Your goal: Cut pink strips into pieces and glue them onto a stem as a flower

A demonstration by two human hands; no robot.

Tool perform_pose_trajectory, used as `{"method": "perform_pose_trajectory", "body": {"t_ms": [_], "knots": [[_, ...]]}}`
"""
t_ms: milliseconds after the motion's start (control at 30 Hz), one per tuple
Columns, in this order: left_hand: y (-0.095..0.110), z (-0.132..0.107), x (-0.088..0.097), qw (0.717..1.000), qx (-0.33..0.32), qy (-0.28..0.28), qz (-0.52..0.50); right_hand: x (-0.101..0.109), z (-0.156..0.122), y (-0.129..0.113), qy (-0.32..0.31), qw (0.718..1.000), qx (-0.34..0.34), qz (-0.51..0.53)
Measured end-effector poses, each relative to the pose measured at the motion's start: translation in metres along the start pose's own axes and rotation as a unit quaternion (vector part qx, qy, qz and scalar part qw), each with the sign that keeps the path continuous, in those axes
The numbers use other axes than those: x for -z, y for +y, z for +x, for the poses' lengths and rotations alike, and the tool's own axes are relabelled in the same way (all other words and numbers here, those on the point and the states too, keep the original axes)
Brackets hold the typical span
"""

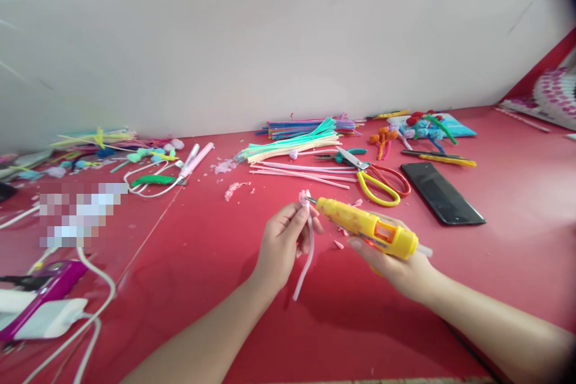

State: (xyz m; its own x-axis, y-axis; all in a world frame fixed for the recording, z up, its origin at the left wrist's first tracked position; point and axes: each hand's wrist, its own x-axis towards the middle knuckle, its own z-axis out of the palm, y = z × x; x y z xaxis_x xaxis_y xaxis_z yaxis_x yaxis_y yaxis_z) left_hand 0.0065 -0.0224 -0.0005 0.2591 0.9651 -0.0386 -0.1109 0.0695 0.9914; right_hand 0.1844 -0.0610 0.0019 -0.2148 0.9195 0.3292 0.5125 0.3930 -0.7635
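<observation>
My left hand (288, 234) pinches a pale pink pipe-cleaner flower (305, 198) just under its head, and its stem (308, 264) hangs down below the fingers. In my right hand (400, 267) is a yellow glue gun (360, 220), its metal nozzle pointing left and touching or almost touching the flower head. A clear glue stick (424, 250) pokes out of the gun's back end. Small pink scraps (338, 245) lie on the red table beneath the gun. Beyond my hands rest scissors (378, 187) with one yellow and one red handle.
Bundles of pipe cleaners (292, 144) and loose pink stems (306, 174) lie at the back. A black phone (443, 194) is on the right, with finished pipe-cleaner pieces (425, 127) behind it. At left are a pink hair-straightener-like tool (197, 162), white cables (105, 276) and a purple power strip (49, 297).
</observation>
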Motion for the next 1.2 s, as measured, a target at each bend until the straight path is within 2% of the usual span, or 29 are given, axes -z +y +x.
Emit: {"method": "perform_pose_trajectory", "body": {"t_ms": [467, 900, 1067, 1200], "knots": [[0.0, 0.0, 0.001, 1.0, -0.003, -0.004, 0.002, -0.002, -0.001, 0.001, -0.012, 0.998, -0.046, 0.035], [0.001, 0.001, 0.001, 1.0, -0.006, 0.005, 0.012, -0.003, 0.001, -0.001, -0.02, 0.998, -0.045, 0.04], [0.005, 0.001, 0.001, 0.991, -0.027, 0.026, 0.125, -0.002, 0.001, -0.003, -0.033, 0.998, -0.043, 0.032], [0.008, 0.009, 0.011, 0.966, -0.089, 0.076, 0.232, -0.001, 0.003, 0.001, -0.037, 0.999, -0.032, -0.012]]}}
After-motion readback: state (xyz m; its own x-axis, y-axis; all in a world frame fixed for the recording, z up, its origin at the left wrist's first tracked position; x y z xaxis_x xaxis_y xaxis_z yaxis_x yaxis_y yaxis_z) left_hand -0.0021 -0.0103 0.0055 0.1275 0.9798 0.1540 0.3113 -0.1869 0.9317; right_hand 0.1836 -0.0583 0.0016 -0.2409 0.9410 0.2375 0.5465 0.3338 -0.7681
